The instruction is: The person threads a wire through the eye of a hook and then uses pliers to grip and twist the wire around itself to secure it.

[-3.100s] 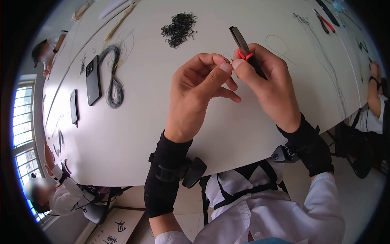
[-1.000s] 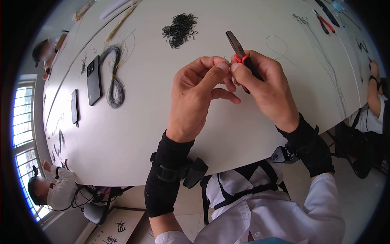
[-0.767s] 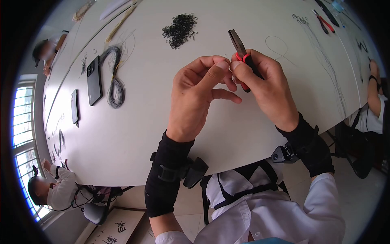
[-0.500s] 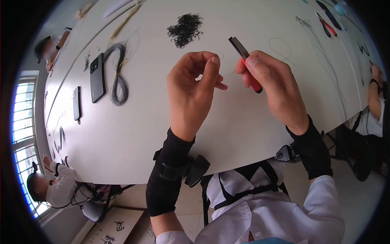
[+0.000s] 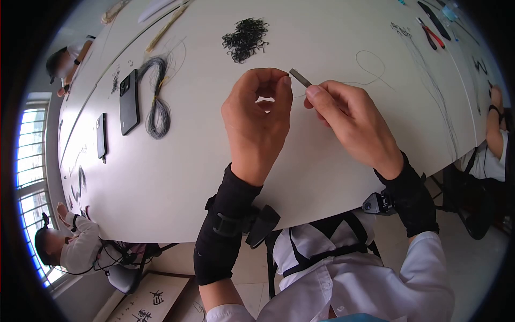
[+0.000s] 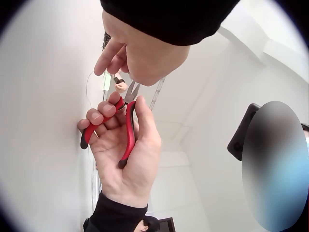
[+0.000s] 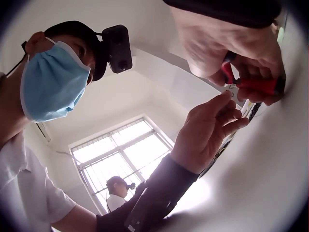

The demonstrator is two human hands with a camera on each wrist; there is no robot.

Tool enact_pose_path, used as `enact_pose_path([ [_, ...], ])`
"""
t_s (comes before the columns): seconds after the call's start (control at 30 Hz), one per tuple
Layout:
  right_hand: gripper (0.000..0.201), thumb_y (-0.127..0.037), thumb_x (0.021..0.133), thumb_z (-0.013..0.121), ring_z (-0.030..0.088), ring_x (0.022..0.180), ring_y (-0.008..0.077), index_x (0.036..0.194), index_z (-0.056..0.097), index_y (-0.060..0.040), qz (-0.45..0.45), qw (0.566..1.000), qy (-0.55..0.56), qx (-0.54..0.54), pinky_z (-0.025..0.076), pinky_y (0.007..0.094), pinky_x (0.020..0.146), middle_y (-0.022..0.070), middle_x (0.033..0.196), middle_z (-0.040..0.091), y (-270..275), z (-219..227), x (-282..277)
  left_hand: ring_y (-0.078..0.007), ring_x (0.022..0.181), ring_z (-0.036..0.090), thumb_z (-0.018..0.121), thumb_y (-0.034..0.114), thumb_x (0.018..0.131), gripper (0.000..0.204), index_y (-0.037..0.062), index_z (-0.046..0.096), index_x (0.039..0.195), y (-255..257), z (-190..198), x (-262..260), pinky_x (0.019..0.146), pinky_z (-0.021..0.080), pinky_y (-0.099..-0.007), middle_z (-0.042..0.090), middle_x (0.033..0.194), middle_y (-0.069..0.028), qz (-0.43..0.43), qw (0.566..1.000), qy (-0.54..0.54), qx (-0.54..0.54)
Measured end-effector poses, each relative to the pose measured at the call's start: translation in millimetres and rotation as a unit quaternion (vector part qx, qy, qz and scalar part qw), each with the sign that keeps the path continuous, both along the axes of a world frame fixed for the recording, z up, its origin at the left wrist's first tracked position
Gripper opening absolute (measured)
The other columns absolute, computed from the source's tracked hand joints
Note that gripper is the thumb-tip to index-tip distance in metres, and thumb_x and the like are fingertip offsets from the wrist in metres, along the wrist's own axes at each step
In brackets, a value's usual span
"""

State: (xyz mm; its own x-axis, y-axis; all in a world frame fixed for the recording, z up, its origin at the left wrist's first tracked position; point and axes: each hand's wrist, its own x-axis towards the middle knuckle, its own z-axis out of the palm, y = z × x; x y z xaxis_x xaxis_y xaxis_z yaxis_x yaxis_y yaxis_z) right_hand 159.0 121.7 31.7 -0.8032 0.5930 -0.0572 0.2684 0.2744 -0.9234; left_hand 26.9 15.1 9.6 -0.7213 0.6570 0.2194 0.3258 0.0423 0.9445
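In the head view my left hand (image 5: 257, 107) pinches the end of a thin wire (image 5: 375, 81) between thumb and forefinger. In the right wrist view a small curved bit (image 7: 232, 94) shows at the tip of the left thumb. My right hand (image 5: 351, 115) grips a pair of pliers (image 5: 300, 78), whose tip is right at the left fingertips. The left wrist view shows red handles (image 6: 130, 133) with black ends, spread apart in the right palm, and the plier jaws parted. From the left fingers the wire trails rightward into a loop on the table.
A pile of small black hook-like pieces (image 5: 245, 40) lies ahead. To the left are a tied wire coil (image 5: 157, 115) and a phone (image 5: 129, 102), with another phone (image 5: 101, 137) farther out. Red-handled pliers (image 5: 431, 35) and long wires (image 5: 429, 80) lie right. Other people sit around the table.
The hands were together at the fingertips, then parted. The right hand has shifted its hold on the pliers and brought their tip left to the left fingertips.
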Motion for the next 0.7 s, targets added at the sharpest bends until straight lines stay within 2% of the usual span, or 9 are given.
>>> enact_pose_path([
  [0.23,0.047,-0.038,0.102,0.061,0.043,0.054,0.0140,0.084,0.067,0.0055,0.003,0.998,0.003,0.064,0.038,0.0324,0.053,0.0062,0.058,0.049,0.8,3.5,0.9,-0.0114,0.071,0.066,0.066,0.009,0.099,0.017,-0.0079,0.065,0.102,0.0,2.4,1.2,0.065,0.058,-0.0249,0.069,0.086,-0.0086,-0.008,1.000,-0.001,-0.002],
  [0.33,0.049,-0.039,0.102,0.061,0.042,0.053,0.0136,0.083,0.066,0.0056,-0.004,0.998,0.001,0.056,0.037,0.0328,0.051,0.0057,0.056,0.047,0.6,3.7,1.8,-0.0114,0.071,0.066,0.066,0.010,0.099,0.018,-0.0082,0.065,0.102,-0.2,3.5,1.5,0.065,0.059,-0.0254,0.068,0.086,-0.0088,-0.014,1.000,-0.010,-0.001],
  [0.43,0.050,-0.040,0.102,0.060,0.040,0.052,0.0128,0.082,0.066,0.0054,-0.006,0.999,0.001,0.040,0.035,0.0326,0.050,0.0047,0.056,0.044,1.0,4.3,2.4,-0.0132,0.073,0.069,0.070,0.009,0.092,0.011,-0.0017,0.067,0.094,1.2,4.8,2.2,0.066,0.056,-0.0272,0.071,0.080,-0.0071,0.001,0.999,-0.044,0.007],
  [0.53,0.050,-0.040,0.102,0.060,0.039,0.053,0.0117,0.082,0.066,0.0053,-0.010,0.999,-0.002,0.035,0.034,0.0315,0.050,0.0040,0.056,0.041,1.0,1.9,2.2,-0.0136,0.073,0.068,0.069,0.008,0.093,0.013,-0.0045,0.066,0.095,1.2,5.2,1.1,0.065,0.058,-0.0276,0.070,0.080,-0.0083,-0.012,0.998,-0.063,0.012],
  [0.63,0.050,-0.041,0.101,0.061,0.039,0.054,0.0104,0.081,0.065,0.0046,0.007,1.000,-0.003,0.023,0.034,0.0301,0.051,0.0020,0.057,0.042,4.3,2.2,1.3,-0.0124,0.071,0.066,0.066,0.010,0.098,0.020,-0.0090,0.065,0.101,-1.2,5.2,0.9,0.067,0.063,-0.0297,0.067,0.085,-0.0087,-0.053,0.992,-0.113,0.031],
  [0.7,0.048,-0.041,0.101,0.062,0.040,0.056,0.0095,0.082,0.066,0.0031,0.004,1.000,0.021,-0.012,0.035,0.0290,0.052,0.0004,0.060,0.046,10.0,-4.7,0.0,-0.0135,0.072,0.066,0.066,0.012,0.099,0.020,-0.0077,0.065,0.101,-2.5,8.9,-0.4,0.067,0.063,-0.0321,0.066,0.085,-0.0088,-0.074,0.975,-0.203,0.049],
])
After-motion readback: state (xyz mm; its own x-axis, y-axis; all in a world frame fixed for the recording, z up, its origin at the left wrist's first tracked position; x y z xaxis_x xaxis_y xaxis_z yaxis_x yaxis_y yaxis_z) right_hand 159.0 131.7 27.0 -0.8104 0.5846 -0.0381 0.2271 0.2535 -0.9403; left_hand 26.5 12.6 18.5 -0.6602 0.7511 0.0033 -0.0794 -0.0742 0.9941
